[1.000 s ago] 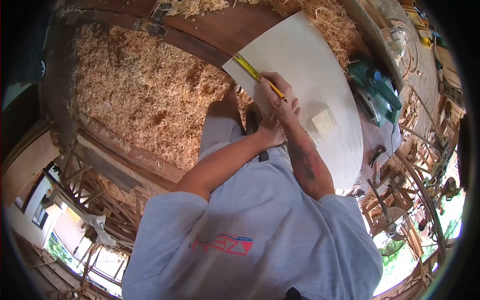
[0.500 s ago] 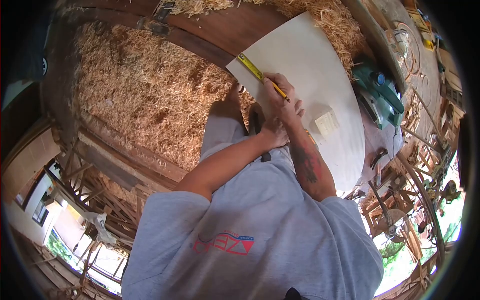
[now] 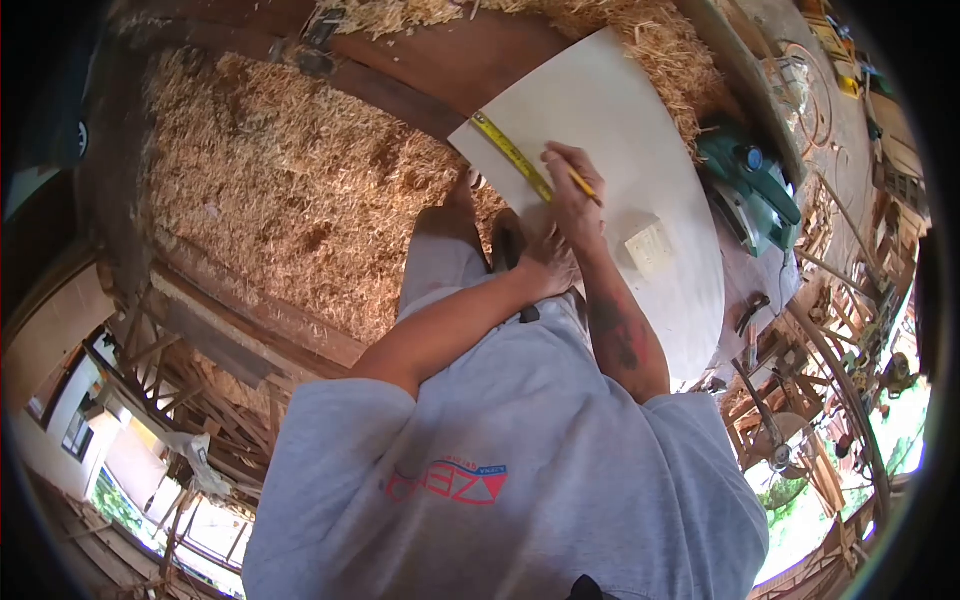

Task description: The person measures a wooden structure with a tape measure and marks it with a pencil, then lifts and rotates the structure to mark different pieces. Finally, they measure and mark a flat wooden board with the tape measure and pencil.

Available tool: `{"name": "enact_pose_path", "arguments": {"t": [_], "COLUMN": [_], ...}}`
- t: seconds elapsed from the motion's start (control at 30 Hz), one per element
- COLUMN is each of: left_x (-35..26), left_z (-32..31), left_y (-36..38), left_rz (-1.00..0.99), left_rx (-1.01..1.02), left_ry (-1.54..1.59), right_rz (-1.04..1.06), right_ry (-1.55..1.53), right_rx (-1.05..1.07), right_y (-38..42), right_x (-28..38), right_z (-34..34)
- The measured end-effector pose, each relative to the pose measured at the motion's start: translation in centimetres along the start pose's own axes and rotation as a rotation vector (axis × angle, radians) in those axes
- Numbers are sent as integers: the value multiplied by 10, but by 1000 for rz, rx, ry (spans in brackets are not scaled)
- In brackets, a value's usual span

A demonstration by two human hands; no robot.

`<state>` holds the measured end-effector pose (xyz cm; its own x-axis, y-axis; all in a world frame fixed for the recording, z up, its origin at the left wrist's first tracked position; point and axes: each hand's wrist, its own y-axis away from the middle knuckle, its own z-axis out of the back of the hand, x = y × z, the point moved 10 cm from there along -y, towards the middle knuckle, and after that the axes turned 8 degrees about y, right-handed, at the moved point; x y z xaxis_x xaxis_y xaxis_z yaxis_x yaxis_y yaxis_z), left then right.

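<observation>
Since a second ago the right hand (image 3: 573,200) has slid along the yellow tape measure (image 3: 512,156) across the pale board (image 3: 640,130) — fingers pinched on a yellow pencil (image 3: 583,185), so marking seems underway. The left hand (image 3: 545,265) sits at the board's near edge; its grip is hidden. The shirt's red lettering (image 3: 445,484) appears inverted — unreadable.

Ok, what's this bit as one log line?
right hand: holds pencil at pale board | tape measure: stretched along board edge | left hand: at board's near edge | nearby: green power tool
</observation>
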<state>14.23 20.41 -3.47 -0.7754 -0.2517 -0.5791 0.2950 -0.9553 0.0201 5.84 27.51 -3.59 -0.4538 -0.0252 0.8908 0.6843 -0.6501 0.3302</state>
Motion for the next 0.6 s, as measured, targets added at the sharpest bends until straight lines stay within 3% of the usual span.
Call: {"name": "enact_pose_path", "arguments": {"t": [0.07, 0.1, 0.17, 0.2, 0.3, 0.4, 0.6], "left_x": [-3, 0, 3, 3, 4, 2, 6], "left_z": [-12, 4, 15, 22, 18, 18, 35], "left_y": [3, -1, -9, -15, -26, -32, -73], "left_rz": [-26, -30, -74, -85, -159, -224, -214], "left_rx": [376, 161, 109, 64, -34, -42, 12], "left_ry": [-102, 5, 48, 96, 136, 123, 139], "right_rz": [29, 51, 406, 321, 309, 196, 195], "right_ry": [49, 91, 615, 732, 1019, 918, 761], "right_rx": [-109, -212, -86, -24, -163, -175, -114], "right_y": [8, 20, 57, 75, 129, 129, 103], "right_x": [16, 25, 25, 17, 5, -13, 13], "right_z": [38, 66, 84, 92, 110, 120, 139]}}
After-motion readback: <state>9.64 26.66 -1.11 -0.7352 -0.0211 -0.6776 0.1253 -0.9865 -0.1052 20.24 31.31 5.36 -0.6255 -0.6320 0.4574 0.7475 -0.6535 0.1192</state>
